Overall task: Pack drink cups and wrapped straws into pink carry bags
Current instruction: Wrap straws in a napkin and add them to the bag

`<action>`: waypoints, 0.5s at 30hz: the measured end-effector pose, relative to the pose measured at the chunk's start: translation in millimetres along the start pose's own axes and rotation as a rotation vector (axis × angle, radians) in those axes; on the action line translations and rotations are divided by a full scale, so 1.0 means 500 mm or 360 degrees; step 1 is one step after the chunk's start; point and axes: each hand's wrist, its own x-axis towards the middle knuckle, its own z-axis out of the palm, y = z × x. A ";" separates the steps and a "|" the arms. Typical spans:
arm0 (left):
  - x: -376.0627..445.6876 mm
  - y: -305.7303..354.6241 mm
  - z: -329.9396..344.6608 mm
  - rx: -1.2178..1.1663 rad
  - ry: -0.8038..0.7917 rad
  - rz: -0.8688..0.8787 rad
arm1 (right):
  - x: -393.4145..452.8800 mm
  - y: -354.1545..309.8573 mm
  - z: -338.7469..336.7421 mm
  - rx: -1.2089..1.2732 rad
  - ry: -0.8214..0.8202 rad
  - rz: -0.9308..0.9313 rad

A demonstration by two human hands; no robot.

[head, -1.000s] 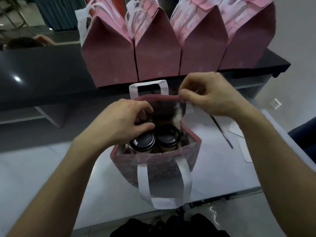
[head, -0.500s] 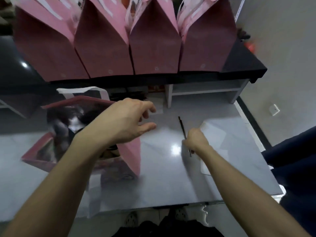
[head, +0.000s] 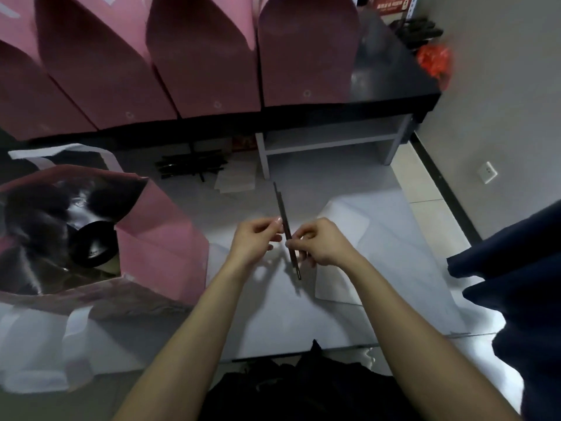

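Near the middle of the white table (head: 273, 323), the right hand (head: 323, 243) pinches the dark wrapped straws (head: 287, 235) partway along, lifted and tilted, while the left hand (head: 255, 241) meets them with fingertips loosely curled; whether it truly grips I cannot tell. They look light, thin and bendable in a slick wrapper, so holding mid-length seems wisest before carrying them to the open pink bag (head: 158, 247) at the table's left edge, where a black-lidded cup (head: 94, 244) sits

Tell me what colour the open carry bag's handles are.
White, on the open pink carry bag; clearest in the head view.
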 end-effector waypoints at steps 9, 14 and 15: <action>0.038 -0.030 0.072 -0.0208 -0.0143 0.0040 | 0.000 0.024 -0.045 -0.0002 0.0030 -0.0094; 0.059 -0.035 0.082 -0.0375 0.0088 0.0051 | 0.019 0.087 -0.112 -0.0394 0.0786 -0.0011; 0.064 -0.037 0.082 -0.0415 0.0110 0.0021 | 0.023 0.106 -0.128 -0.0623 0.0873 0.0103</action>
